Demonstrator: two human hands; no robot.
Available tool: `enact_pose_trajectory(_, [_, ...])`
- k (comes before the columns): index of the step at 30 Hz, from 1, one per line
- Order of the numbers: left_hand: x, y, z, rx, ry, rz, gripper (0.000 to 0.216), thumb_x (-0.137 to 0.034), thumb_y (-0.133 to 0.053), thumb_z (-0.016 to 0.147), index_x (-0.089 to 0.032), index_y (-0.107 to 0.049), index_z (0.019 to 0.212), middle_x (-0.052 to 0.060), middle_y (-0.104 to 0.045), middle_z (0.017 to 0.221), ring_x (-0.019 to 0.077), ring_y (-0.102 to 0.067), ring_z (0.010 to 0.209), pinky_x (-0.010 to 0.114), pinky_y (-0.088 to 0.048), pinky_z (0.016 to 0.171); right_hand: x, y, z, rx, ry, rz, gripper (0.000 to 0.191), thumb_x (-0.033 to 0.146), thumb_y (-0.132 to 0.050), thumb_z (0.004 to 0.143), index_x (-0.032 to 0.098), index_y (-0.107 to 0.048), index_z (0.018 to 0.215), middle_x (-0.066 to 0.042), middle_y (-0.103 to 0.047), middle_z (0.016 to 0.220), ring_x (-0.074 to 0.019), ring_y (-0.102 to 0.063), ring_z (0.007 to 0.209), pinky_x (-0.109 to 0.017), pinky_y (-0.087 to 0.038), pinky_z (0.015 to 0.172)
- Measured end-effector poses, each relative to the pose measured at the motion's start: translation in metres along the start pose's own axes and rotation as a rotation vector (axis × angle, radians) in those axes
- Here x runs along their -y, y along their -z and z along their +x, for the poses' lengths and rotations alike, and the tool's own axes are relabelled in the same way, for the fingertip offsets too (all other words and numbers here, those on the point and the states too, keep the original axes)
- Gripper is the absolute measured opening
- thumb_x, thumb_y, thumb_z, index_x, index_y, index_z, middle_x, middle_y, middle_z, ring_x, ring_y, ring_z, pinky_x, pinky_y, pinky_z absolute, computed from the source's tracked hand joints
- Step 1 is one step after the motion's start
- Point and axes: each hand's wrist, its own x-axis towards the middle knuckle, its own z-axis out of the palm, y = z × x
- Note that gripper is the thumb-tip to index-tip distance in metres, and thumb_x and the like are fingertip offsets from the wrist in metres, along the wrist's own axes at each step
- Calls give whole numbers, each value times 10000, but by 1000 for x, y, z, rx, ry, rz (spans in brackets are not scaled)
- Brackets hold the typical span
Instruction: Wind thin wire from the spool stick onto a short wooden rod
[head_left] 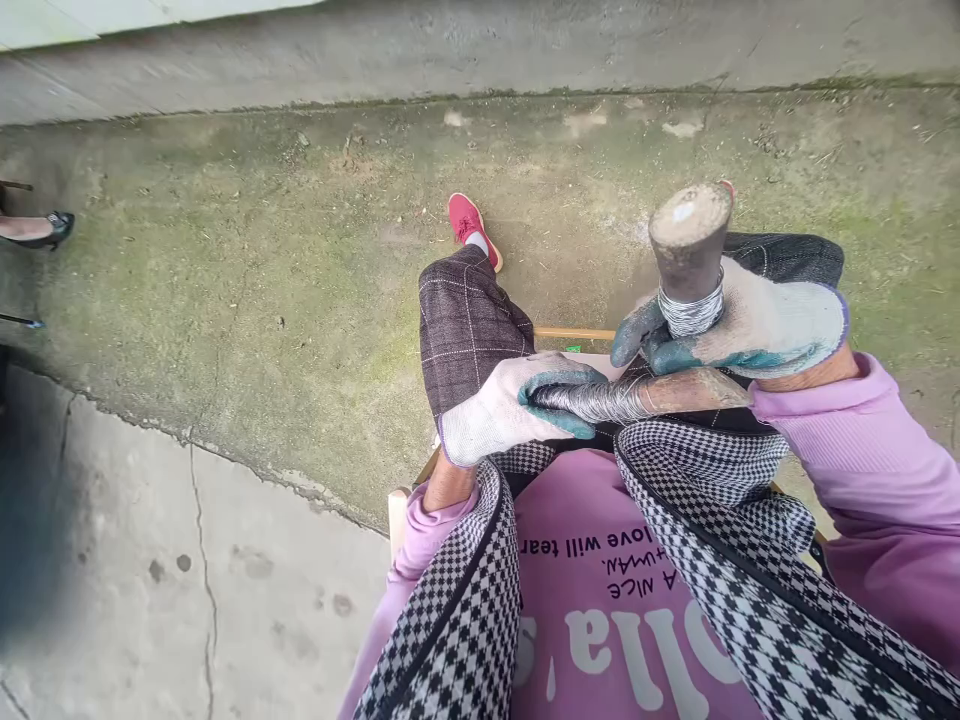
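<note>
My left hand point(504, 408), in a white and teal work glove, grips the wire-wrapped handle point(600, 400) of a tool lying across my lap. In a matching glove, my right hand point(750, 322) holds an upright wooden handle point(690, 245) with a band of wire point(691, 312) wound around it just above my fingers. The two handles meet near my right hand; how they join is hidden. I sit with my knee point(465, 320) in checked trousers under my left hand.
Mossy, cracked concrete ground point(262, 300) stretches ahead to a low wall. My red shoe point(469, 225) rests on it. A wooden seat edge point(574, 333) shows between my legs. Another person's foot in a dark shoe point(45, 230) is at the far left.
</note>
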Motion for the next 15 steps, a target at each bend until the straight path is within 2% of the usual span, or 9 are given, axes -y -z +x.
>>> enact_pose_trajectory(3, [5, -1, 2, 28, 42, -23, 746, -796, -1169, 898, -214, -1002, 1335, 163, -969, 1197, 368, -922, 1098, 522, -822, 983, 4, -2, 0, 29, -18, 10, 168, 355, -1097, 947, 239, -983, 989, -22, -946, 963, -225, -928, 927, -310, -768, 891])
enact_pose_trajectory(6, [7, -2, 3, 39, 79, -35, 749, -797, -1187, 867, -221, -1001, 1308, 152, -964, 1160, 383, -914, 1128, 518, -815, 980, 5, -2, -1, 24, 11, 22, 95, 272, -1056, 947, 242, -974, 985, -3, -934, 918, -175, -875, 811, -258, -721, 788])
enact_pose_trajectory(10, [9, -7, 7, 20, 22, -146, 768, -799, -1200, 833, -177, -997, 1235, 171, -958, 1123, 363, -928, 1106, 489, -805, 1022, 4, -3, -3, 3, -1, 2, 144, 301, -1069, 913, 246, -937, 932, -20, -904, 881, -190, -840, 788, -270, -706, 751])
enact_pose_trajectory(15, [13, -11, 6, -5, 27, -222, 811, -824, -1205, 805, -157, -996, 1215, 188, -964, 1132, 353, -939, 1101, 475, -797, 1058, -2, -7, -7, -27, -18, 10, 167, 318, -1080, 925, 266, -925, 959, -14, -898, 902, -192, -826, 805, -276, -708, 770])
